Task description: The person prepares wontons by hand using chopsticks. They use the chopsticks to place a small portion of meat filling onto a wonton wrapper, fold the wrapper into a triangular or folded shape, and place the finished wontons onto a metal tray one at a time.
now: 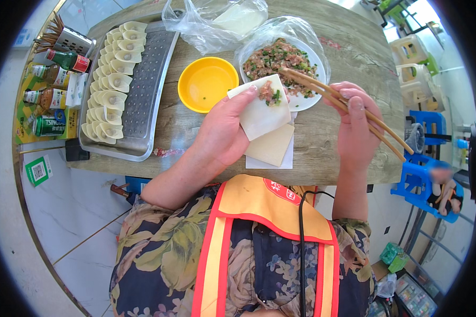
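Note:
A square dough wrapper (261, 116) lies across the fingers of my left hand (228, 123), its thumb pressing the upper edge. On the wrapper sits a small lump of minced meat filling (268, 94) with green onion. My right hand (357, 119) grips a pair of wooden chopsticks (341, 101), whose tips reach over the white plate (318, 55) heaped with more minced filling (277, 59). Beneath my left hand a stack of wrappers (271, 146) rests on white paper (287, 160). Left of the plate stands a yellow bowl (208, 85) with a bit of green in it.
A perforated metal tray (142, 91) holds rows of folded dumplings (115, 79) at left. Beyond it are bottles (55, 75), a can (49, 125) and a chopstick holder (73, 39). Plastic bags (222, 23) lie at the far edge. Stools (424, 174) and a seated person (444, 190) are at right.

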Demonstrator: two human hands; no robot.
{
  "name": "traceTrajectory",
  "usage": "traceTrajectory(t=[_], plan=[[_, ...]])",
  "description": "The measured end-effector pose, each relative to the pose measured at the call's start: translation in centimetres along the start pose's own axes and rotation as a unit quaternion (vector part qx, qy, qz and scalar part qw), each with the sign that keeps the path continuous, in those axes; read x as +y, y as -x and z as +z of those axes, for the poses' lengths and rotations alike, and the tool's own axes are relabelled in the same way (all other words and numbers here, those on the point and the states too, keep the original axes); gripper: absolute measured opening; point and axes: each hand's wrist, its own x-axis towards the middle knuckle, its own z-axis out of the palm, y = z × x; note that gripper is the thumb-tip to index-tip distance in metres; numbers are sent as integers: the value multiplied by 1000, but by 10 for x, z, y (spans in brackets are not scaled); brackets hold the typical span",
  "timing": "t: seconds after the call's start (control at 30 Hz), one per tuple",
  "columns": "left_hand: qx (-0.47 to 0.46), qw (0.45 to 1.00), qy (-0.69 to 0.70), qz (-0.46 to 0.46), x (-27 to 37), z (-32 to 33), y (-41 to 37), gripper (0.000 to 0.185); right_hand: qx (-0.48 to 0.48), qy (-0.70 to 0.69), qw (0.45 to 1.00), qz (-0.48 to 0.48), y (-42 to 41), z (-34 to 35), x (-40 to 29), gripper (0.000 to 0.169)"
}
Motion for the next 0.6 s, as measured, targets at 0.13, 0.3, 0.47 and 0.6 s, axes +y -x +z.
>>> traceTrajectory(t=[0.13,0.3,0.47,0.6], plan=[[11,1000,5,-4,1,-2,0,44,5,38,999,25,-11,-11,-3,17],[41,999,-11,16,6,0,3,44,9,147,989,28,-21,-17,10,16],[41,999,-10,10,5,-1,3,44,5,-16,998,60,-17,-20,8,17],[15,1000,-10,2,5,3,4,42,-27,-91,989,109,-5,-7,4,18]])
